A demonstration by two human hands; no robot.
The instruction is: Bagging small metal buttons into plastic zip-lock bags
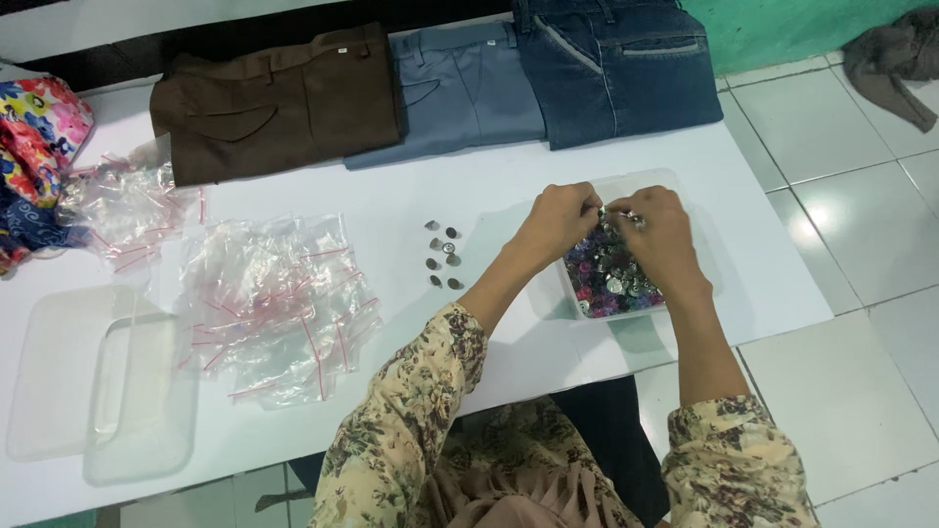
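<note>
- Head view: left hand [559,217] and right hand [657,230] pinch small buttons [614,217] over the clear tub [641,181]
- Loose buttons [442,256] lie at nine o'clock
- Risk: a slipping pinch could scatter buttons

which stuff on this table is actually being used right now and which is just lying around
In use: left hand, right hand, tub of mixed buttons, small pile of metal buttons.

Lying about: zip bags, empty clear tubs, three folded trousers, floral cloth.
</note>
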